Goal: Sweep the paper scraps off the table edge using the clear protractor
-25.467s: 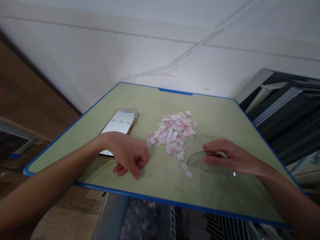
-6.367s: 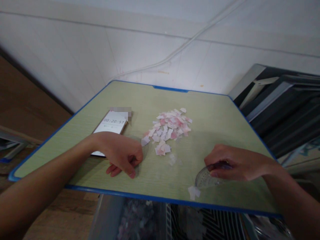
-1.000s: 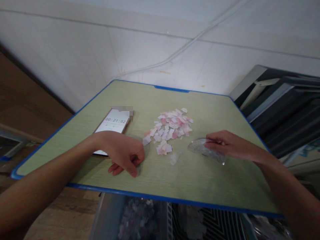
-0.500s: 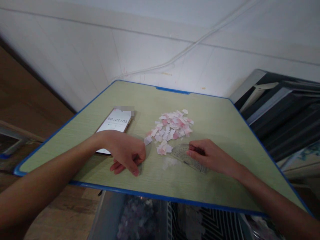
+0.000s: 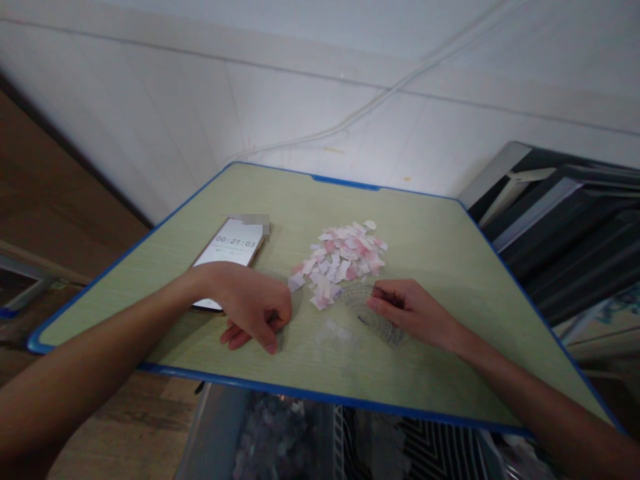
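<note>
My right hand (image 5: 410,307) pinches a clear protractor (image 5: 373,317) at its side, thumb and fingers closed on it. The protractor's curved edge reaches the near end of a heap of small torn pink and white paper scraps (image 5: 345,253). Left of the heap, my left hand (image 5: 257,310) rests bent on the table with fingers curled. A faint see-through edge shows beside its knuckles and thumb, but what it holds is too unclear to name. Between the hands lie a few faint, blurred pale scraps (image 5: 336,331).
A phone (image 5: 233,243) showing a timer lies partly under my left wrist. The green table (image 5: 475,373) has a blue rim and stands against a white wall. Below its front edge is a bin (image 5: 220,427) of scraps. Dark folders (image 5: 560,220) stand at the right.
My right hand and the protractor have shifted slightly left, and the nearest scraps have been pushed closer against the heap. My left hand has stayed in place.
</note>
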A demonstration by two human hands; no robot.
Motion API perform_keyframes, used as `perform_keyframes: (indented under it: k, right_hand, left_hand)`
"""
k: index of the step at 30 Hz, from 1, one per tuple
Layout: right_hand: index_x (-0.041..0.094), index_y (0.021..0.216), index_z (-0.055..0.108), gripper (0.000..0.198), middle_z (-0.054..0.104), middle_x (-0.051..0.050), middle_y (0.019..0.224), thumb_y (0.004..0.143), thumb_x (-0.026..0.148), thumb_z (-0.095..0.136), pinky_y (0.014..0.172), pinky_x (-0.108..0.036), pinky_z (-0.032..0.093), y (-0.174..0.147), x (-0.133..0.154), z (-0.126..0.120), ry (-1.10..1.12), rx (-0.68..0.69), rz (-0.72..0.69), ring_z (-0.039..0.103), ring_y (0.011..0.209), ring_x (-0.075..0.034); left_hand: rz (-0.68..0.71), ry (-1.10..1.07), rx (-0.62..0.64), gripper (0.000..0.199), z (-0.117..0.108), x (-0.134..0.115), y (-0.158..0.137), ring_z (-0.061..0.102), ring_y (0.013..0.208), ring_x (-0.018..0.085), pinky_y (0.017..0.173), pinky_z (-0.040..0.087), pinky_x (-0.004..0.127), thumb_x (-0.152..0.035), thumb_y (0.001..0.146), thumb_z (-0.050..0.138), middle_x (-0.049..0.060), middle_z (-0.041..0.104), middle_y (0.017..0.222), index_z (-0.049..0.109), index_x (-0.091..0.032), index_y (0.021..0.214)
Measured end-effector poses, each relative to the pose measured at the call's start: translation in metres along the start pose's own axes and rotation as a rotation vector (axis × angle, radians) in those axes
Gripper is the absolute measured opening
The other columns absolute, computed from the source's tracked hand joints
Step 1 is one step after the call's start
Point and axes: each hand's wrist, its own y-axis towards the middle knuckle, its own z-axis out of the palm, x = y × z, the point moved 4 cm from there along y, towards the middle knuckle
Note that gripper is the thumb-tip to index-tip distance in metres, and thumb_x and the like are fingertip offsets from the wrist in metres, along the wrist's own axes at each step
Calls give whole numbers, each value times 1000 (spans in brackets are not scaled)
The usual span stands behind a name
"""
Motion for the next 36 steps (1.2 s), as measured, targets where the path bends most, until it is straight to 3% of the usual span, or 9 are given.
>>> perform_keyframes:
  k: [4,12,16,22,27,31,36]
  right_hand:
    - [20,59,37,31,35,5,50,84,37,42,46,-23,24,1,-3,-3,20,-60,49,33,48,-9]
    - [20,55,35,36,29,6,53,83,41,45,46,-23,21,-1,3,-1,-17,21,-4,30,49,-8]
    - [20,55,35,38,29,6,51,83,43,45,46,-23,22,-2,6,0,57,124,-25,30,47,-8]
    - [20,57,37,38,30,6,52,83,46,44,46,-23,21,-1,3,0,58,68,19,30,48,-9]
    - [19,55,36,39,29,6,51,83,44,47,46,-23,22,-2,5,4,69,146,-19,29,48,-8]
    - [20,56,36,36,30,6,52,84,42,44,46,-23,22,-1,4,1,64,81,4,31,48,-8]
    - [20,54,35,38,29,6,51,83,42,46,46,-23,22,-2,7,3,51,153,-20,29,48,-8]
  left_hand:
    - [27,5,-12,29,0,0,1,55,34,13,28,33,17,-24,78,56,-1,56,39,42,-21,53]
    - [54,37,-1,28,-1,1,2,57,37,16,29,37,20,-25,78,55,0,58,40,42,-22,54]
    - [34,36,4,27,-1,0,2,58,38,16,29,36,19,-26,78,55,1,59,41,42,-22,55]
    - [-16,12,-2,28,0,-1,0,56,37,16,30,34,19,-25,78,56,0,57,40,41,-22,54]
    - [7,34,3,27,-1,-2,1,57,37,16,31,35,20,-25,78,54,0,57,40,41,-22,55]
    - [44,39,-1,28,0,1,1,57,37,15,30,34,19,-26,79,54,0,58,40,41,-22,54]
    - [48,20,-8,29,0,2,1,56,36,15,29,33,19,-26,79,55,0,57,40,41,-22,53]
